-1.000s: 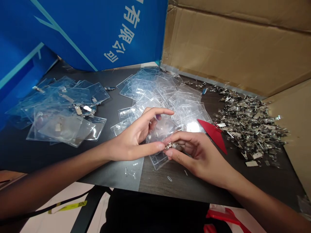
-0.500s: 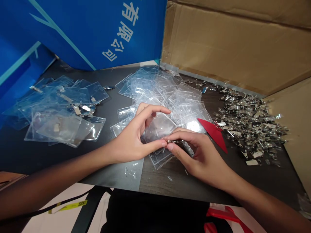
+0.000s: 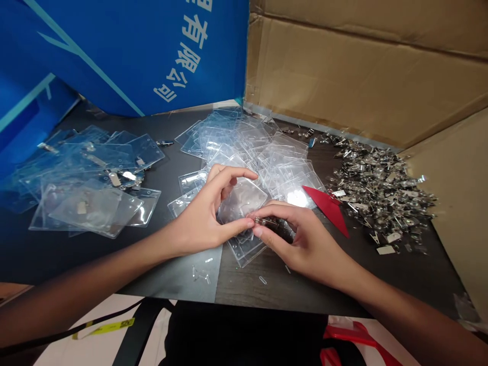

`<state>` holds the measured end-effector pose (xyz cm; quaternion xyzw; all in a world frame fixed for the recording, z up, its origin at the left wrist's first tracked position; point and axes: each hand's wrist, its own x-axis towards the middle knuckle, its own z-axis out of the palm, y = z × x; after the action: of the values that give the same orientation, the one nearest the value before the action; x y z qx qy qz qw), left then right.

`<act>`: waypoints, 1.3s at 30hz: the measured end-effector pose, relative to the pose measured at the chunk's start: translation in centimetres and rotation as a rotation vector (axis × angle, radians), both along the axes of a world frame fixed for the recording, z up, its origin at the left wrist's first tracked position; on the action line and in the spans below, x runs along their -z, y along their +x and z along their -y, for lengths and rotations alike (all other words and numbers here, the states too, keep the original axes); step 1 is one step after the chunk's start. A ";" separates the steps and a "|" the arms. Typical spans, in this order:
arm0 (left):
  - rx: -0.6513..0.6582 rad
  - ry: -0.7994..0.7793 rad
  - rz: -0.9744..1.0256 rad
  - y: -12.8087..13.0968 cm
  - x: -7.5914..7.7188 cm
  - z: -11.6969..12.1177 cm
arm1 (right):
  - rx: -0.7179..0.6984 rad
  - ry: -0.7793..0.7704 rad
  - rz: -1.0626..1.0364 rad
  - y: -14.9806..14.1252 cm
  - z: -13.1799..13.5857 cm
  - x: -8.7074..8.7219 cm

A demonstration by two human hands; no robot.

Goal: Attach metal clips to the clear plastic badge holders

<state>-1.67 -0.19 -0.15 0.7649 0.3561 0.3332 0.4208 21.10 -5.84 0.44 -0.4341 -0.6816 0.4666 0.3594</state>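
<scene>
My left hand (image 3: 209,218) is curled with its index finger raised, and its thumb tip meets the fingertips of my right hand. A clear plastic badge holder (image 3: 244,195) shows between its thumb and fingers, seemingly gripped there. My right hand (image 3: 301,234) pinches a small metal badge clip (image 3: 267,221) between thumb and forefinger, partly hidden by them. The clip is at the holder's near edge; whether the two are joined I cannot tell. Beneath my hands lies another clear holder (image 3: 241,254).
Clear badge holders (image 3: 224,132) are heaped behind my hands. To the left lie holders with clips (image 3: 87,203). A large pile of metal clips (image 3: 381,188) and a red triangular piece (image 3: 328,208) are on the right. Blue board (image 3: 114,51) and cardboard (image 3: 343,76) wall the table.
The whole view has shifted slightly, moving the table's contents left. My hands keep nearly the same pose, and more of the clip shows between my right fingers.
</scene>
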 end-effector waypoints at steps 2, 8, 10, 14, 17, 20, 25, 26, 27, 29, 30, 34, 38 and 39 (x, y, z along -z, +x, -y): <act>0.021 -0.011 0.004 0.0 0.0 -0.1 | -0.001 0.007 0.006 0.0 0.1 -0.2; 0.029 0.000 -0.013 0.3 -0.3 0.0 | 0.000 0.031 0.025 0.1 0.1 -0.2; 0.025 0.012 -0.017 0.3 -0.3 0.0 | -0.005 0.053 0.040 0.2 0.0 -0.1; 0.034 0.032 -0.030 0.3 -0.1 0.2 | -0.017 0.110 0.085 0.3 0.0 0.0; 0.042 0.052 -0.060 0.2 -0.3 0.4 | -0.020 0.142 0.120 0.3 0.0 0.1; 0.047 0.060 -0.087 0.2 -0.8 0.7 | -0.033 0.179 0.168 0.2 0.0 0.2; 0.059 0.103 -0.121 0.0 -1.1 0.6 | -0.060 0.218 0.171 0.1 -0.4 0.2; 0.045 0.123 -0.143 -0.2 -1.2 0.4 | -0.072 0.218 0.155 0.4 -0.7 0.1; 0.025 0.145 -0.177 -0.4 -1.3 0.1 | -0.076 0.220 0.147 0.7 -1.0 0.0; -0.029 0.191 -0.280 -1.1 -1.9 -0.6 | -0.027 0.236 0.194 2.0 -2.0 -0.5; -0.066 0.207 -0.342 -1.6 -2.4 -1.0 | 0.036 0.252 0.252 2.8 -2.6 -0.7; -0.354 0.199 -0.574 -4.3 -5.3 -2.9 | 0.380 0.335 0.610 6.8 -5.2 -1.2; -0.547 0.196 -0.714 -8.5 -6.8 -5.1 | 0.510 0.370 0.791 9.1 -7.6 0.0; -0.583 0.191 -0.767 -9.7 -6.7 -5.6 | 0.484 0.365 0.823 9.3 -8.0 0.5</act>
<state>-11.39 5.38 6.60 0.7361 0.6525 0.1628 0.0765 30.35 2.20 -0.10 -0.6574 -0.7170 0.0338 0.2291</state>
